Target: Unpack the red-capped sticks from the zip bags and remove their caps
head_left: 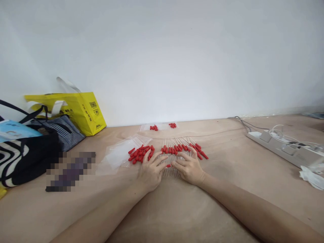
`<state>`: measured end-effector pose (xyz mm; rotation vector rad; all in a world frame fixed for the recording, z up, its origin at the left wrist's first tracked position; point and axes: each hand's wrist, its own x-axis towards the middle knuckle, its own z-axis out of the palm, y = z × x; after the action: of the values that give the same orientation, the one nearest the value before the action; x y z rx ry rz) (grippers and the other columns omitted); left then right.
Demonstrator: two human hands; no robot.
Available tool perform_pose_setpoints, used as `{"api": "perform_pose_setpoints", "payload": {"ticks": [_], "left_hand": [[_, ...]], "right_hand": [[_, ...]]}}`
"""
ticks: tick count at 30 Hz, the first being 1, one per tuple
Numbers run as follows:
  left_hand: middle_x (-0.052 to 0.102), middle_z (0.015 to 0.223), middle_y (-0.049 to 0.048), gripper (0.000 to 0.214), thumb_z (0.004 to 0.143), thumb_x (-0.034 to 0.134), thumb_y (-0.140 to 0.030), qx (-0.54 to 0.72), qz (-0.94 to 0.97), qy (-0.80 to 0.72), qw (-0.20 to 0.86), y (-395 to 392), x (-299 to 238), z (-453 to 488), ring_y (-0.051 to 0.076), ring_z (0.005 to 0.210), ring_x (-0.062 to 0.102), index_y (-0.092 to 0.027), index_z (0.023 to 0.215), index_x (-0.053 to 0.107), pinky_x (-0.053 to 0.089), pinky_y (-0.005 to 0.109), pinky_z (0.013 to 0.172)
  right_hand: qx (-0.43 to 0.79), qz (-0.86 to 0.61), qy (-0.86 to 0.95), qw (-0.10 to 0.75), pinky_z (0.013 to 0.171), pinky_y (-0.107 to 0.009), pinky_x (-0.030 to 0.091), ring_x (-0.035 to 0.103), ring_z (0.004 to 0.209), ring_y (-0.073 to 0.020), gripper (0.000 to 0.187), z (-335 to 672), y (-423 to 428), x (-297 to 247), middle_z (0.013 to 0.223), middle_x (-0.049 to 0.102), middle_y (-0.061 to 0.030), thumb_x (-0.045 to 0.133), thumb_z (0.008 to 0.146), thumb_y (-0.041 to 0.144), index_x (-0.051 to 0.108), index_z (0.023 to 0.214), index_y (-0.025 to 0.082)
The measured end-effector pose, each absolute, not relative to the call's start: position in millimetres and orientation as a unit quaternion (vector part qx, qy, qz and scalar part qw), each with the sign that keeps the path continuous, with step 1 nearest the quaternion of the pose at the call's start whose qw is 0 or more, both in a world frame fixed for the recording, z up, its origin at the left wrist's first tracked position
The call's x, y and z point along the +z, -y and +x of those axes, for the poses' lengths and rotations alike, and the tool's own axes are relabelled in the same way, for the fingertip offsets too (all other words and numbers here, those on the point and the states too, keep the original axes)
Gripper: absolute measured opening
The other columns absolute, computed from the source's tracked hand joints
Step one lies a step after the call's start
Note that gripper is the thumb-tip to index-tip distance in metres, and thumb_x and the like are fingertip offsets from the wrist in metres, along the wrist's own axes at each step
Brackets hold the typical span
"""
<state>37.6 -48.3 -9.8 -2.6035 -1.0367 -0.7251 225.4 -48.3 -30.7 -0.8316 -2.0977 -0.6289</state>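
Note:
A fan of thin clear droppers with red rubber bulbs (181, 148) lies on the tan table in front of me. My left hand (151, 170) rests flat with fingers spread on the left side of the fan, beside a loose heap of red bulbs (140, 154). My right hand (189, 166) lies flat, fingers spread, on the clear stems of the fan. The two hands nearly touch at the middle. A single red bulb (168, 165) shows between them. Neither hand grips anything.
Clear plastic bags (117, 156) lie left of the heap. A packet with more red bulbs (162, 127) sits by the wall. A yellow bag (83, 111), striped and black bags (32, 148) stand at left. A white power strip (286, 148) with cables lies at right.

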Motion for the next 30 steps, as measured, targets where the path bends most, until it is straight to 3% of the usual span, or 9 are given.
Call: {"api": "perform_pose_setpoints", "payload": {"ticks": [8,17,22,26,30], "left_hand": [[0.061,0.109,-0.0026,0.037,0.072,0.04,-0.004,-0.237,-0.899,0.345,0.126,48.3,-10.5,35.2,0.025,0.109,0.046,-0.027,0.091,0.062,0.01,0.058,0.101],[0.062,0.107,-0.0026,0.034,0.071,0.041,-0.004,-0.257,-0.888,0.357,0.135,51.9,-9.7,32.1,0.023,0.102,0.048,-0.026,0.086,0.062,0.017,0.055,0.099],[0.063,0.091,0.0038,0.022,0.082,0.04,-0.02,-0.337,-0.813,0.449,0.153,39.1,-3.4,13.8,0.021,0.087,0.053,-0.023,0.082,0.062,0.038,0.041,0.08],[0.06,0.082,0.0047,0.021,0.083,0.042,-0.029,-0.308,-0.797,0.496,0.152,18.6,11.6,14.1,0.021,0.08,0.054,-0.023,0.093,0.059,0.038,0.036,0.072],[0.063,0.083,0.0049,0.019,0.077,0.049,-0.03,-0.224,-0.772,0.581,0.13,-10.0,25.0,28.5,0.023,0.083,0.055,-0.019,0.092,0.053,0.033,0.039,0.077]], "right_hand": [[-0.232,-0.341,0.828,0.379,0.093,-0.038,0.016,0.053,0.089,-0.0141,0.017,226.1,47.9,-32.9,0.06,0.062,0.0053,0.046,0.079,0.013,0.059,0.079,0.024],[-0.237,-0.348,0.821,0.386,0.088,-0.036,0.02,0.054,0.08,-0.0128,0.016,229.1,48.1,-32.5,0.061,0.062,0.0042,0.046,0.08,0.015,0.06,0.079,0.024],[-0.215,-0.416,0.794,0.389,0.063,-0.024,0.031,0.051,0.058,-0.0085,0.019,239.6,45.1,-28.6,0.066,0.061,0.0006,0.043,0.084,0.021,0.062,0.084,0.021],[-0.175,-0.477,0.794,0.333,0.045,-0.021,0.027,0.051,0.055,-0.0091,0.024,233.3,40.3,-27.4,0.08,0.058,-0.0029,0.04,0.082,0.015,0.059,0.096,0.021],[-0.139,-0.496,0.805,0.295,0.048,-0.021,0.035,0.053,0.059,-0.0117,0.032,227.6,36.1,-30.5,0.085,0.055,-0.0065,0.038,0.075,0.003,0.057,0.097,0.016]]}}
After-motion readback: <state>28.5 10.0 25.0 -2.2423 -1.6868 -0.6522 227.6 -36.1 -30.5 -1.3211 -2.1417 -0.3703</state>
